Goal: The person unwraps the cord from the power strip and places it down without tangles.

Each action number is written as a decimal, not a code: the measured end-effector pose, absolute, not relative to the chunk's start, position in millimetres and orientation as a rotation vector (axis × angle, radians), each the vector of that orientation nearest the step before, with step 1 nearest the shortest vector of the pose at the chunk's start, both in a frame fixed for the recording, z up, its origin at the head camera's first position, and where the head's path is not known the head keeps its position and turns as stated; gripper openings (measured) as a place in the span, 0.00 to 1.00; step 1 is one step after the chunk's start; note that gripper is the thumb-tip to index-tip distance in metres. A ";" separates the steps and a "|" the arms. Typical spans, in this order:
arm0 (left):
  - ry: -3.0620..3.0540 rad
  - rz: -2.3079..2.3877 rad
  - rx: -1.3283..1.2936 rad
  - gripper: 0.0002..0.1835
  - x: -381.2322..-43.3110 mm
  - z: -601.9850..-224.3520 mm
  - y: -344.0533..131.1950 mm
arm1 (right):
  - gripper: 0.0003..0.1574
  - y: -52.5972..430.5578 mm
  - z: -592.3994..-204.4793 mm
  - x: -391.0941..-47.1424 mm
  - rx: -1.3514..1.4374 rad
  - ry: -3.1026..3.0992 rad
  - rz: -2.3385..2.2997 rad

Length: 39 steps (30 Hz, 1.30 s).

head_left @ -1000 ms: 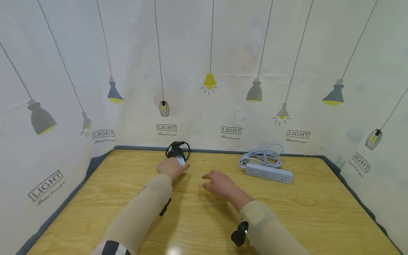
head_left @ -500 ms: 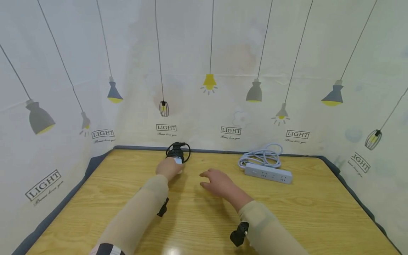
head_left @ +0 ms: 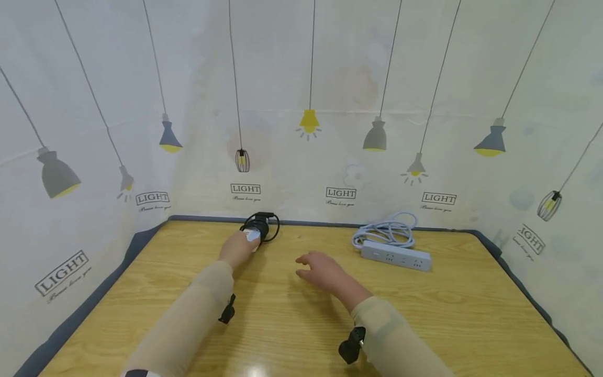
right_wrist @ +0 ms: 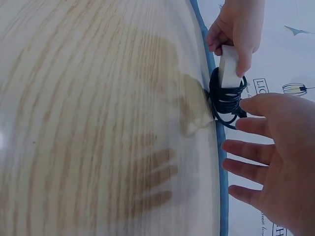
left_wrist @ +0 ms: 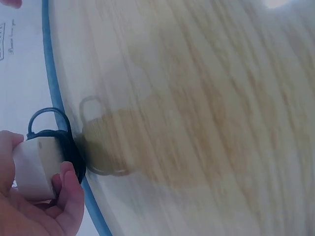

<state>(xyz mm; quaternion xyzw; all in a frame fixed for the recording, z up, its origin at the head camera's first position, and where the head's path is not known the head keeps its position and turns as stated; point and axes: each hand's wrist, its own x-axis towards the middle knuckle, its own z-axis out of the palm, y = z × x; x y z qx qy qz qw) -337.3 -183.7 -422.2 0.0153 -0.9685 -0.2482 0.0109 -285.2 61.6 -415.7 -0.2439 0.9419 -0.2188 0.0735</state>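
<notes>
White block wrapped in black cord (head_left: 252, 235) is what I have in the left hand (head_left: 235, 249), near the table's far edge, left of centre. Thumb and curled fingers pinch it from opposite sides; whether it touches the wood, I cannot tell. Black cord (right_wrist: 227, 102) is wound around its far end, with one loop standing out. My right hand (head_left: 322, 269) holds nothing: its fingers are spread and loosely bent, near the block and to its right. Both forearms wear pale sleeves (head_left: 400, 337). Farther right, a pale power strip (head_left: 395, 255) lies near the back edge, its coiled cable (head_left: 386, 230) behind it. Beneath is a wood-grain table (head_left: 452, 314); beyond it hangs a white backdrop (head_left: 275, 78) printed with lamps.
</notes>
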 end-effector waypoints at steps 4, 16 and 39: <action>-3.013 -0.844 0.046 0.28 -333.8 -419.5 -190.4 | 0.24 60.9 -419.0 -285.6 -0.709 2.796 -0.712; -2.983 -1.031 -0.027 0.27 -322.9 -403.8 -196.0 | 0.23 54.7 -405.9 -279.1 -0.717 2.885 -0.756; -2.910 -0.846 -0.488 0.26 -282.4 -381.3 -159.4 | 0.20 78.0 -395.7 -282.1 -0.500 3.125 -1.195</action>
